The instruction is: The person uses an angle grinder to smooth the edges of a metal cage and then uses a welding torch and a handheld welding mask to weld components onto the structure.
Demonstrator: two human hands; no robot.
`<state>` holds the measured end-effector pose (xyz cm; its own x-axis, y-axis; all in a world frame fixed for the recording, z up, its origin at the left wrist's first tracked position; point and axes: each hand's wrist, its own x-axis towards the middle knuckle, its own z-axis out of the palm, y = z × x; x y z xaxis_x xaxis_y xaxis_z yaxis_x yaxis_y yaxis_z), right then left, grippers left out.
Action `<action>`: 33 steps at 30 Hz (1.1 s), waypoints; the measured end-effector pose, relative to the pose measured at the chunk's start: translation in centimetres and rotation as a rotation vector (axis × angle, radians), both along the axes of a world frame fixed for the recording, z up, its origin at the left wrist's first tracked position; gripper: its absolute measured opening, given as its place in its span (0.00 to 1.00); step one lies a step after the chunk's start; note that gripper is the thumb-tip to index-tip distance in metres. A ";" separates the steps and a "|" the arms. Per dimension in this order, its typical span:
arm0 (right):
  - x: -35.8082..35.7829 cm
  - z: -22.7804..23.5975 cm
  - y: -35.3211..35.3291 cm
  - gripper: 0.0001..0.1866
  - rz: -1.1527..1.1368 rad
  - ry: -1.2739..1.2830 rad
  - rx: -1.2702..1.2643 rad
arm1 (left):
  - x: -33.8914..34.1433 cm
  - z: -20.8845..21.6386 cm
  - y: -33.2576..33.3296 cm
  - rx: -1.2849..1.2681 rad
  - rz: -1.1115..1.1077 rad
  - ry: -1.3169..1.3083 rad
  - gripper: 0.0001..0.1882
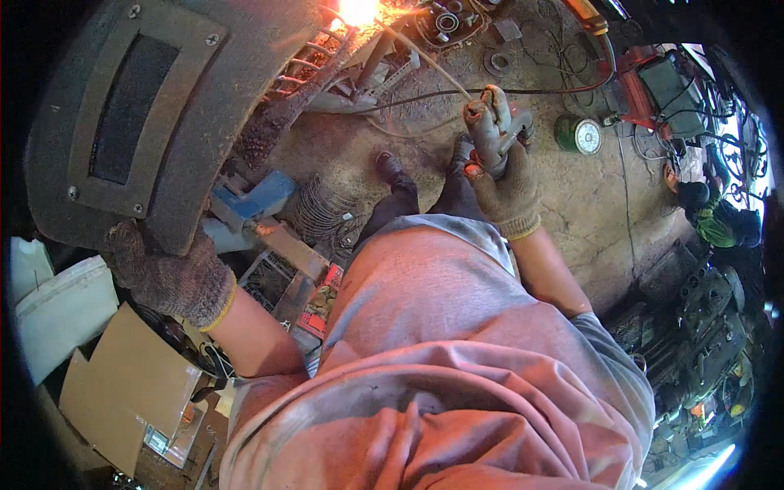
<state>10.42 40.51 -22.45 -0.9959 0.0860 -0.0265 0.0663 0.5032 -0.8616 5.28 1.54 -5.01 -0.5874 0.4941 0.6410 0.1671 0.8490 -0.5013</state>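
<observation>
My left hand (167, 273), in a knitted glove with a yellow cuff, grips the lower edge of a dark welding shield (196, 155) with a rectangular window. The shield fills the upper left. My right hand (510, 192), gloved alike, is closed round a worn electrode holder (483, 135). From its jaws a thin welding rod (425, 59) slants up and left toward a bright orange-white arc (358, 10) at the top edge. Beside the glow is a ribbed, rusty metal workpiece (302, 69), partly hidden behind the shield.
A blue metal tool (265, 196), a wire coil (322, 216) and a red crate (321, 300) lie left of my legs. Cardboard (135, 384) is at lower left. A cable (563, 88) crosses the floor near a green can (578, 135). Another person (714, 208) is at far right.
</observation>
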 end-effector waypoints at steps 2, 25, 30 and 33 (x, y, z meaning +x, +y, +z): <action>-0.1 0.3 0.0 0.31 -0.005 -0.031 -0.006 | 0.0 0.1 -1.0 -0.021 0.029 -0.010 0.30; -0.2 1.3 -0.6 0.33 -0.005 -0.073 0.020 | 0.6 0.1 0.7 0.114 0.123 -0.083 0.25; -0.1 1.2 -0.6 0.33 -0.004 -0.073 0.015 | 0.9 -0.1 0.6 0.180 0.157 -0.060 0.28; 0.1 1.0 -0.5 0.33 -0.023 -0.065 0.005 | 0.3 -0.3 1.7 0.187 0.124 -0.065 0.26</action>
<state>10.49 39.99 -21.44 -0.9899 0.1086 -0.0907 0.1336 0.5053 -0.8525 5.62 3.29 -5.31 -0.6788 0.2921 0.6737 0.0827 0.9421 -0.3251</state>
